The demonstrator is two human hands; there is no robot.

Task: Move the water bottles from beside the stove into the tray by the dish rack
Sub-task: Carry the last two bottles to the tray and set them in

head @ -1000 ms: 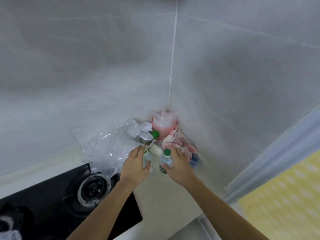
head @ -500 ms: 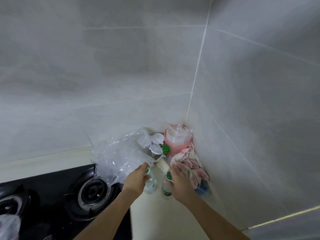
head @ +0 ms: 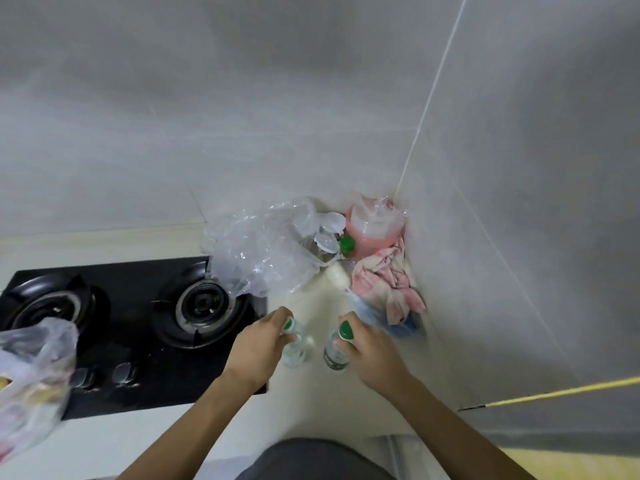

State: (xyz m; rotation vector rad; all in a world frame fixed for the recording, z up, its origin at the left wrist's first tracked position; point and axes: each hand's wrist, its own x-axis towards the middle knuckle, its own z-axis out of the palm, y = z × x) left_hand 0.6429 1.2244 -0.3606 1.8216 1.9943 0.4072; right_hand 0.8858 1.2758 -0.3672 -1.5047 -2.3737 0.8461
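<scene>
Gripping one green-capped water bottle [head: 294,344] in our left hand [head: 258,344] and another [head: 337,351] in our right hand [head: 372,355], we held both upright near their necks, ready for carrying.

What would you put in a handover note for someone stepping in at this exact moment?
Left hand: grips a green-capped water bottle near its neck.
Right hand: grips a second green-capped water bottle the same way.
Both bottles are upright, over the cream counter just right of the gas stove; whether they are lifted clear of it is unclear.
A third green cap shows in the corner, beside the pink container and clear plastic bag.
Done: two bottles in hand.
Left: carry both to the tray by the dish rack, neither in view; then check the corner one.
</scene>
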